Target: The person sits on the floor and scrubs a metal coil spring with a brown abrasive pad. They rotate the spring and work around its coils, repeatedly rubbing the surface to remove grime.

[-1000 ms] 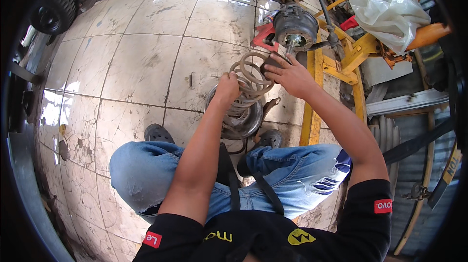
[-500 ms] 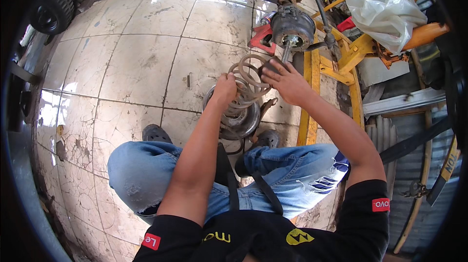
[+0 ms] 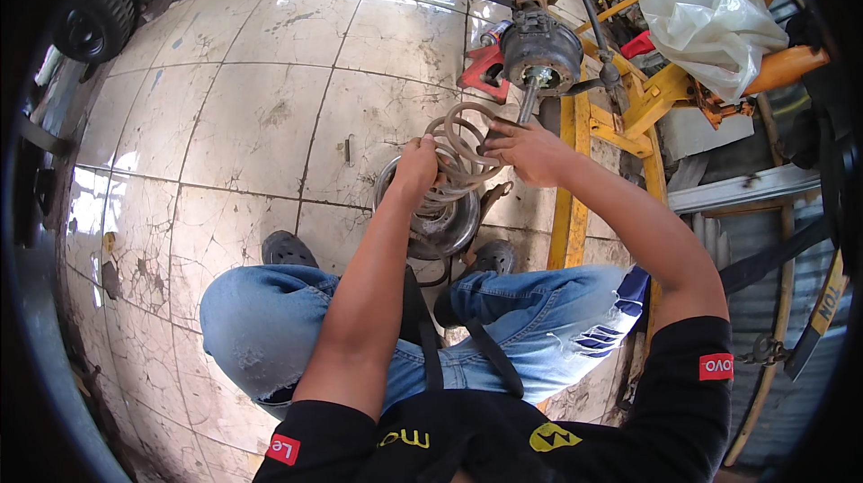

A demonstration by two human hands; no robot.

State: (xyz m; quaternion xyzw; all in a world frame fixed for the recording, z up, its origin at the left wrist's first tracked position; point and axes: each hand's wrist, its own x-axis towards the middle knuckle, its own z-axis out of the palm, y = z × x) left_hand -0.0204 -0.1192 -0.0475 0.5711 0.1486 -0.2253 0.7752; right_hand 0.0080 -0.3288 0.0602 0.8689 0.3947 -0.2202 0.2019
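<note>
A large, rusty-brown coil spring (image 3: 461,176) leans in front of me, its far end tipped up to the right. My left hand (image 3: 417,170) is closed around the coils on their left side. On the right, my right hand (image 3: 536,156) presses a dark brown sheet (image 3: 493,133), which looks like sandpaper, onto the upper coils. The fingers are bent over the sheet, and part of it is hidden under them. Beneath the spring's lower end is a round, shiny metal dish or rim (image 3: 460,237) on the floor, between my feet.
Ahead stands an axle assembly (image 3: 539,56) with a shaft pointing toward me, beside a red stand (image 3: 485,72). A yellow metal frame (image 3: 568,213) rises at the right, with a clear plastic bag (image 3: 706,20) on it. A tyre (image 3: 94,20) stands far left on the tiled floor (image 3: 252,105).
My right hand has slid slightly down and toward me with the brown sheet, along the upper coils. The right elbow has swung outward. My left hand keeps its grip on the spring.
</note>
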